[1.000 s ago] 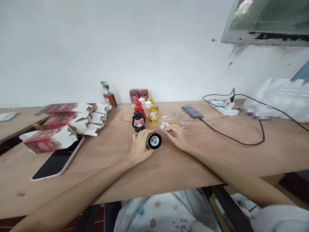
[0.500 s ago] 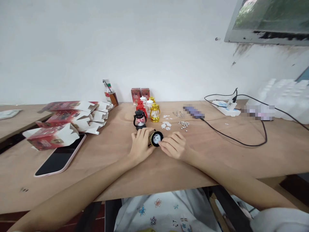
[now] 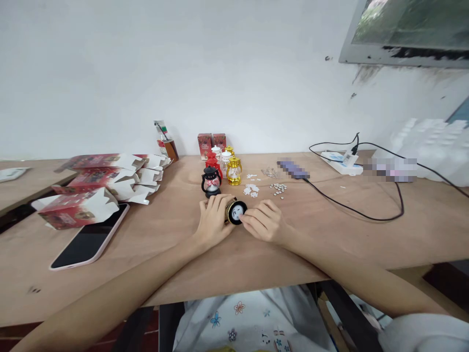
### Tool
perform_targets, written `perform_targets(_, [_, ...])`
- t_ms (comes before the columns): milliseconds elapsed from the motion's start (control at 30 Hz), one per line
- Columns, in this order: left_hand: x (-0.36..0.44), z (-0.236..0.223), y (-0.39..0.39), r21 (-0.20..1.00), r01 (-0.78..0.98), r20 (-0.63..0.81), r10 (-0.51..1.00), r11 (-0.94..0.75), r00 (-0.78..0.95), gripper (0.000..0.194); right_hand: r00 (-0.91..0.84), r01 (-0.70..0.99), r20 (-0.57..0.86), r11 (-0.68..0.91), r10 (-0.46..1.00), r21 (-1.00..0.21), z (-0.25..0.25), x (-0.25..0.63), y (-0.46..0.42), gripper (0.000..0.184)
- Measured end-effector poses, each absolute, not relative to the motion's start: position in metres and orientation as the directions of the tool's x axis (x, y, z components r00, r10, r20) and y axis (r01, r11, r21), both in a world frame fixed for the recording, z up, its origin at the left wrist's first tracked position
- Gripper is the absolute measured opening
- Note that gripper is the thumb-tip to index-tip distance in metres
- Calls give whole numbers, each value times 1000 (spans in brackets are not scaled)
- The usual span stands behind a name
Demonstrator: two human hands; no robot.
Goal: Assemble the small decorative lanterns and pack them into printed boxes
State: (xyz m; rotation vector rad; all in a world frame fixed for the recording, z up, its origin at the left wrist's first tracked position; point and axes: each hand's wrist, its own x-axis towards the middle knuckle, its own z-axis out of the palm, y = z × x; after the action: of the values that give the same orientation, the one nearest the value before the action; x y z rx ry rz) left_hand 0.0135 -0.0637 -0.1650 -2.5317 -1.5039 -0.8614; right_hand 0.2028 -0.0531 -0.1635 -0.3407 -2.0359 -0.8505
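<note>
My left hand (image 3: 213, 215) is wrapped around a small gold lantern (image 3: 227, 211) that lies on its side, its underside turned toward my right hand. The lantern's round black base (image 3: 245, 210) has a white recessed middle with small dark slots. My right hand (image 3: 265, 221) has its fingers drawn together, the tips touching the white middle of the base. Whatever may be between those fingertips is too small to make out. Just beyond my left hand stands a black lantern (image 3: 211, 183), with a red lantern (image 3: 212, 164), white lanterns (image 3: 225, 161) and an upright gold lantern (image 3: 234, 172) behind.
White plastic bits (image 3: 251, 189), button cells (image 3: 279, 188) and small metal pieces (image 3: 270, 172) lie beyond my right hand. Opened red boxes (image 3: 76, 208) and a phone (image 3: 90, 242) are at left. A black cable (image 3: 351, 213) curves at right, near a white power strip (image 3: 342, 164).
The lantern's base has turned slightly in my left hand, and the slots in its white middle show differently. My right fingertips stay at the base. The whole view has shifted slightly.
</note>
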Motion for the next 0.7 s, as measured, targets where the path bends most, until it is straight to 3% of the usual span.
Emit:
perform_targets(300, [13, -165, -62, 237, 818, 461, 802, -524, 380, 43, -648, 504, 758, 707, -68, 495, -170, 204, -55, 10])
perform_targets(500, [11, -164, -59, 241, 861, 436, 843, -448, 316, 39, -667, 539, 740, 741, 85, 400, -169, 200, -61, 26])
perform_targets(700, [12, -166, -60, 187, 852, 469, 807, -488, 359, 39, -610, 535, 792, 759, 42, 372, -171, 198, -53, 22])
